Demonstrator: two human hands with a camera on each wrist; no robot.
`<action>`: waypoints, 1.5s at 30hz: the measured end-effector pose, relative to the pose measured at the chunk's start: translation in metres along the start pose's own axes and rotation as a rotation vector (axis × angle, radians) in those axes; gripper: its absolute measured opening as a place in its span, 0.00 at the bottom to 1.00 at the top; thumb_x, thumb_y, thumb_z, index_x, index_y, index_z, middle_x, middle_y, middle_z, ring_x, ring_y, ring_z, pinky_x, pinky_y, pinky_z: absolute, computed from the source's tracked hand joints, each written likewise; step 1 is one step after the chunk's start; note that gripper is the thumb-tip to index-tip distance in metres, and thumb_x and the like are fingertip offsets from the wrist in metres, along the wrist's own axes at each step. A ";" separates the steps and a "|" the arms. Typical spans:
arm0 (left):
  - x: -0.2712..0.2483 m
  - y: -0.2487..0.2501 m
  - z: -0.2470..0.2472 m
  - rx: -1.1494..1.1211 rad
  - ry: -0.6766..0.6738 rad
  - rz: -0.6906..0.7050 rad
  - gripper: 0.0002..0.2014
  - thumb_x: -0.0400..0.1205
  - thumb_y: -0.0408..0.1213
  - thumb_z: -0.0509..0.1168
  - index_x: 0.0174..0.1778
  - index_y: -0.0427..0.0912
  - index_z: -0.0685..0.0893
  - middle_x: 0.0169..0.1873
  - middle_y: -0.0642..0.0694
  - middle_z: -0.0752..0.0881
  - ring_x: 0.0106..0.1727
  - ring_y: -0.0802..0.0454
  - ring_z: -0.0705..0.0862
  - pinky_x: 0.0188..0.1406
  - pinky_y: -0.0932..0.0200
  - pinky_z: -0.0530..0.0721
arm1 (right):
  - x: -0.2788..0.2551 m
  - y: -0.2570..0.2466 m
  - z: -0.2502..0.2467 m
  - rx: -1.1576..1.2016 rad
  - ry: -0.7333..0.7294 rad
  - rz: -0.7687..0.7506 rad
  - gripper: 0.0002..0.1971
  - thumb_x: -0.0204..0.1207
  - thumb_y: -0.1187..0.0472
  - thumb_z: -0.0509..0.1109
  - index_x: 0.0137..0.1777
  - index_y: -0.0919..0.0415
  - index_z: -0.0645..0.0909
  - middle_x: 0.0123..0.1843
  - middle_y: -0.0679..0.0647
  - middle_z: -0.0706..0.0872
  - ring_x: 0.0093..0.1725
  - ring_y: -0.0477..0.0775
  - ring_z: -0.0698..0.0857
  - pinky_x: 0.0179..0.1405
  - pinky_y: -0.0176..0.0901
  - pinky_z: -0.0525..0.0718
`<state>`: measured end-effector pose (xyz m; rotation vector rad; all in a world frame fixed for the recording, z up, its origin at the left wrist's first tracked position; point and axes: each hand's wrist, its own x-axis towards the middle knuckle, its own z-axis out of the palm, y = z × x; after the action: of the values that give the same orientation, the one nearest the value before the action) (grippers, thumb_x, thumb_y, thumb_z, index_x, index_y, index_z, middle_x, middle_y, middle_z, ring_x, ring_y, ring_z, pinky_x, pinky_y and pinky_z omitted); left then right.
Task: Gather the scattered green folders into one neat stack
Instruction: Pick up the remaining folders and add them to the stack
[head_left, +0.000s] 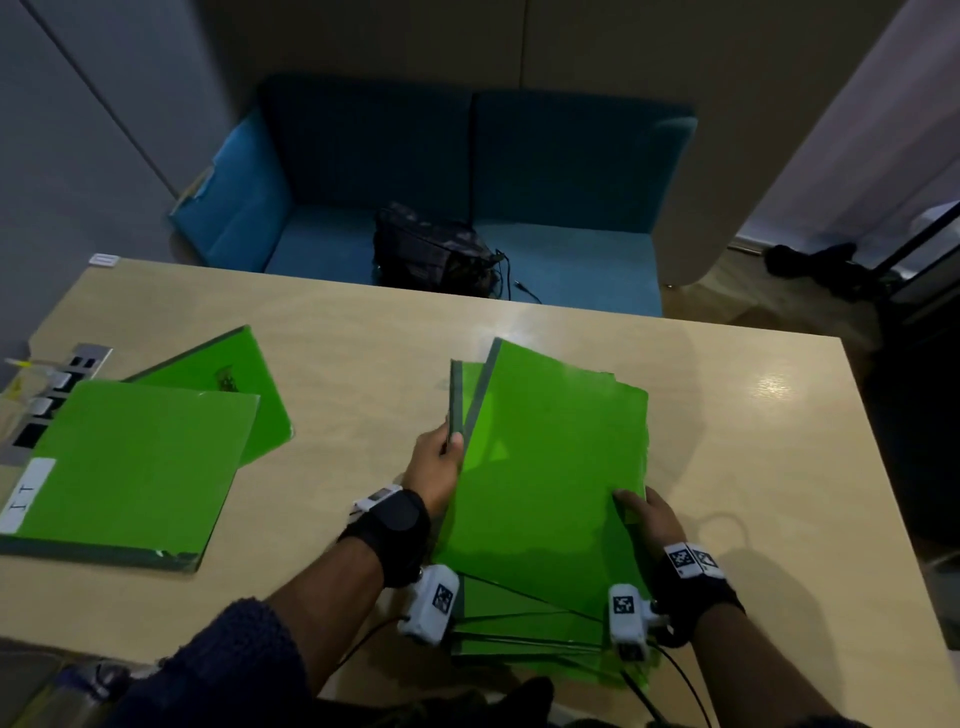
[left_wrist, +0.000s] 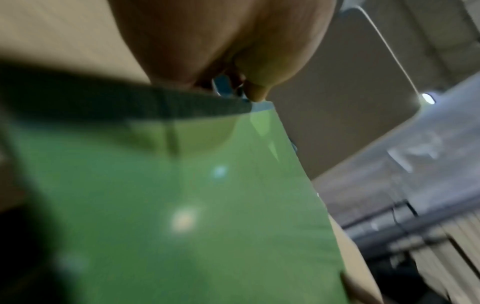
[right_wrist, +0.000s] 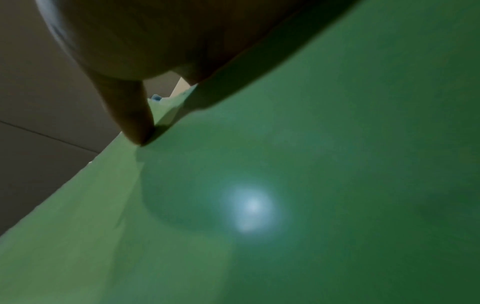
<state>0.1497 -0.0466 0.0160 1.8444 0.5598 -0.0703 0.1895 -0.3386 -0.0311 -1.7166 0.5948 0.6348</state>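
Observation:
A fanned pile of green folders (head_left: 545, 467) lies at the table's near middle. My left hand (head_left: 439, 457) grips the dark spine edge of a folder (head_left: 456, 395) on the pile's left side, thumb on top. My right hand (head_left: 644, 514) holds the pile's right edge, thumb on the top cover. Lower folders (head_left: 519, 623) stick out skewed towards me. Two more green folders lie at the left: a labelled one (head_left: 135, 467) overlapping another (head_left: 234, 374). In the left wrist view my fingers (left_wrist: 257, 90) pinch the spine above green cover (left_wrist: 207, 205). The right wrist view shows my thumb (right_wrist: 130, 115) on green cover (right_wrist: 311, 185).
The wooden table (head_left: 753, 467) has a socket panel (head_left: 47, 395) at its left edge. Behind it stands a blue sofa (head_left: 571, 171) with a dark bag (head_left: 436, 249) on the seat. The table's far edge runs just beyond the pile.

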 end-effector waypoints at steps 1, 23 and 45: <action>0.005 -0.001 -0.001 -0.017 0.026 0.006 0.19 0.85 0.44 0.57 0.52 0.32 0.85 0.41 0.28 0.86 0.40 0.48 0.81 0.42 0.56 0.73 | -0.006 -0.001 0.000 -0.062 -0.012 -0.042 0.23 0.69 0.42 0.77 0.59 0.54 0.84 0.52 0.59 0.91 0.50 0.67 0.90 0.48 0.68 0.89; -0.014 -0.006 0.007 0.335 -0.329 -0.041 0.56 0.78 0.37 0.73 0.84 0.47 0.32 0.85 0.47 0.33 0.87 0.47 0.44 0.74 0.66 0.59 | -0.009 -0.001 0.001 -0.209 -0.003 -0.116 0.27 0.83 0.39 0.65 0.75 0.55 0.77 0.63 0.54 0.84 0.57 0.61 0.84 0.56 0.50 0.79; -0.022 -0.112 -0.206 0.182 0.597 -0.416 0.33 0.82 0.36 0.68 0.83 0.42 0.64 0.84 0.38 0.57 0.84 0.40 0.59 0.81 0.51 0.61 | -0.019 -0.046 0.069 -0.087 -0.132 -0.177 0.32 0.71 0.52 0.79 0.73 0.62 0.77 0.55 0.65 0.88 0.47 0.64 0.89 0.44 0.54 0.87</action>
<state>0.0382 0.1595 -0.0043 1.8902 1.3886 0.1639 0.1997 -0.2602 0.0008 -1.7700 0.3227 0.6499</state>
